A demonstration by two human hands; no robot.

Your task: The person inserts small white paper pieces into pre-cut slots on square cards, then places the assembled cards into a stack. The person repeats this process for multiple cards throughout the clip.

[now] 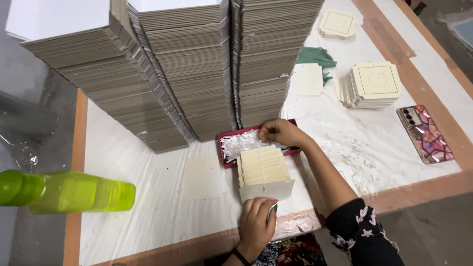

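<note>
A short row of cream card pieces stands on edge on the white-covered bench, packed face to face and leaning slightly, with a plain pale card closing the near end. The row sits at the near middle of the bench, its far end touching a shallow red tray filled with shredded white paper.

The left hand rests at the near end of the row, palm down, fingers loosely curled with the tips pressed against the lower edge of the front card; it braces the row rather than enclosing it. A dark band circles that wrist. The right hand reaches over the tray, its fingers drawn together in a pinch among the shredded paper at the tray's far edge; the strands it grips are partly hidden by the knuckles. The right arm wears a dark sleeve with a floral print.

Just left of the row lies a single flat cream square. Behind the tray rise three tall stacks of grey board, the leftmost leaning. To the right, well apart, sit a stack of cream die-cut cards with a printed circle, a smaller such stack farther back, a loose cream sheet, a scrap of green cloth and a phone in a pink patterned case. A green plastic bottle lies blurred at the near left.
</note>
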